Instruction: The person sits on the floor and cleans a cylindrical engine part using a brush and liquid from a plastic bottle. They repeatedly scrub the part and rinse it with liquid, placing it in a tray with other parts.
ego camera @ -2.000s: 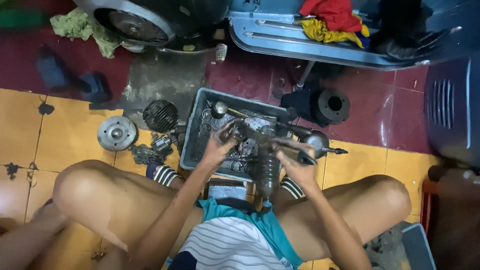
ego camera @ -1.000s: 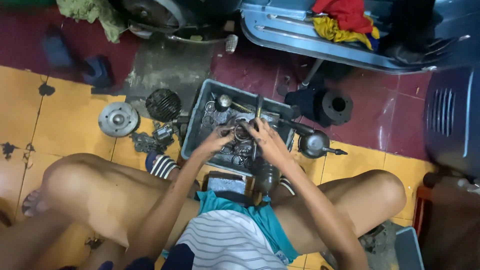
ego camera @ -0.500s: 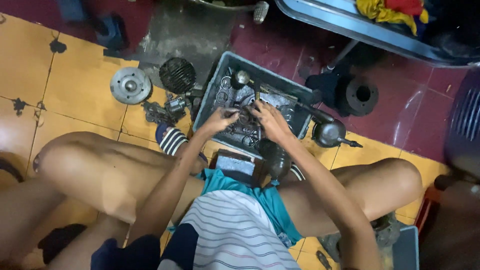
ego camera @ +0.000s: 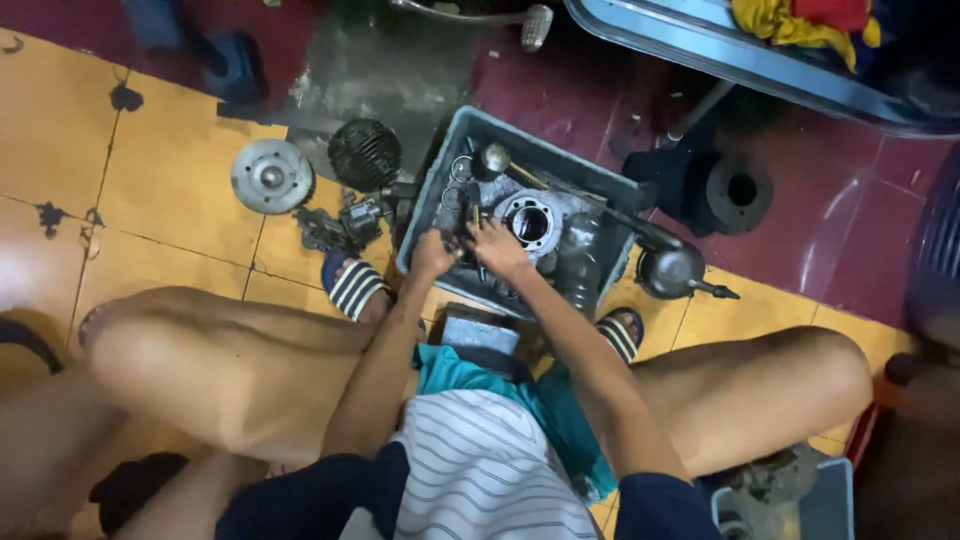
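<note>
A person squats on the tiled floor (ego camera: 170, 190) with both hands inside a grey tray (ego camera: 560, 165) full of greasy engine parts. The left hand (ego camera: 432, 254) and the right hand (ego camera: 497, 247) meet over the tray's near left part, fingers curled down onto small dark parts; whether either is clamped on something cannot be told. Just beyond the right hand sits a cylinder (ego camera: 530, 222) with its round bore facing up, and a few rings (ego camera: 458, 182) lie at the tray's left wall.

Left of the tray, a finned black part (ego camera: 364, 153), a round metal disc (ego camera: 271, 176) and a small cluster of parts (ego camera: 335, 226) crowd the floor. Right of it stand a dark oil can (ego camera: 675, 270) and a black wheel-like part (ego camera: 738, 192). The knees close in on both sides, and sandalled feet (ego camera: 356, 287) sit against the tray's near edge. Bare tile lies open only to the far left.
</note>
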